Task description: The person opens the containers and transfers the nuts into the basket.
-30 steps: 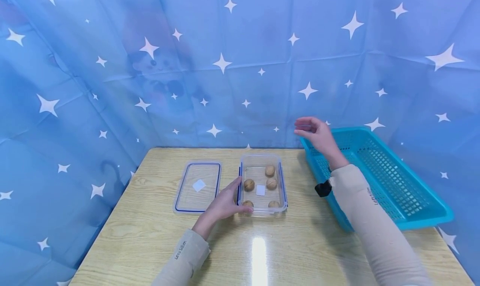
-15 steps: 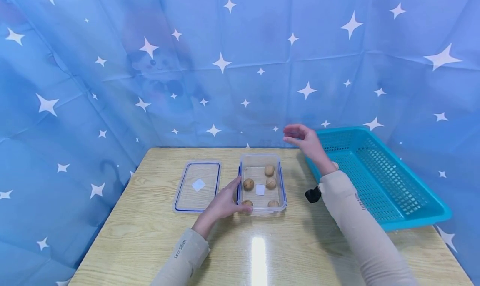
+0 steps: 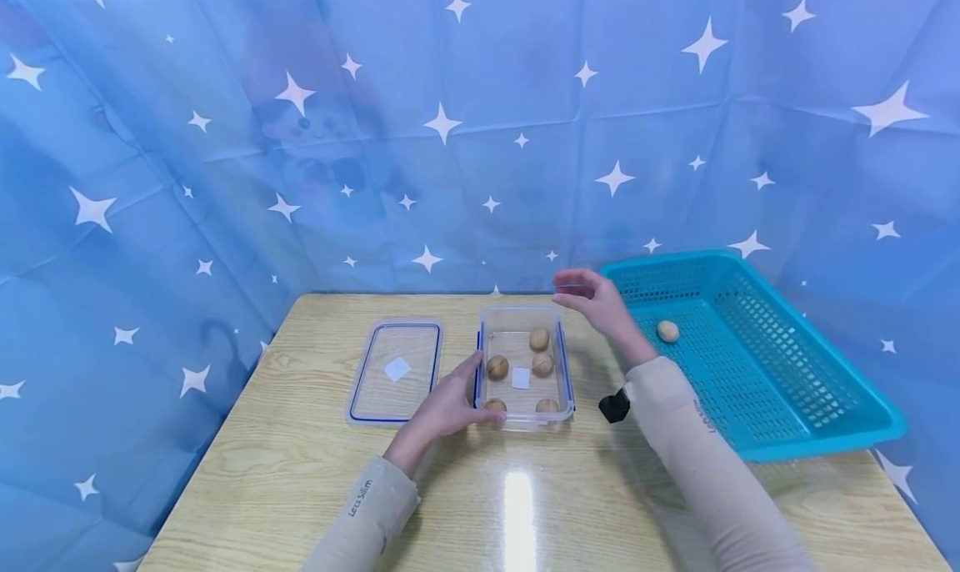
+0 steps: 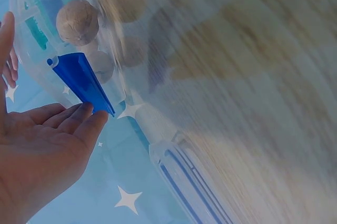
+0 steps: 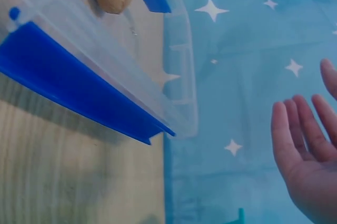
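Note:
Several walnuts lie inside a clear plastic box (image 3: pixel 517 312) with blue side latches; one walnut (image 3: pixel 497 368) is on its left side. My left hand (image 3: pixel 447 405) rests against the box's left wall, thumb along the front corner. In the left wrist view its straight fingers (image 4: pixel 79 121) touch a blue latch (image 4: pixel 81 81). Above the box's back right corner is my right hand (image 3: pixel 600 305), with nothing in it; the right wrist view shows its fingers (image 5: pixel 281 134) loosely spread. Another walnut (image 3: pixel 667 331) sits in the turquoise basket (image 3: pixel 847 380).
A clear lid (image 3: pixel 375 372) with a blue seal lies flat left of the box. The basket stands at the table's right side. A blue star-patterned curtain (image 3: pixel 450 180) hangs behind the wooden table (image 3: pixel 300 472).
My right hand has moved left and lower, from over the basket's edge to the box's back right corner. The walnut in the basket has come into view. My left hand stays put.

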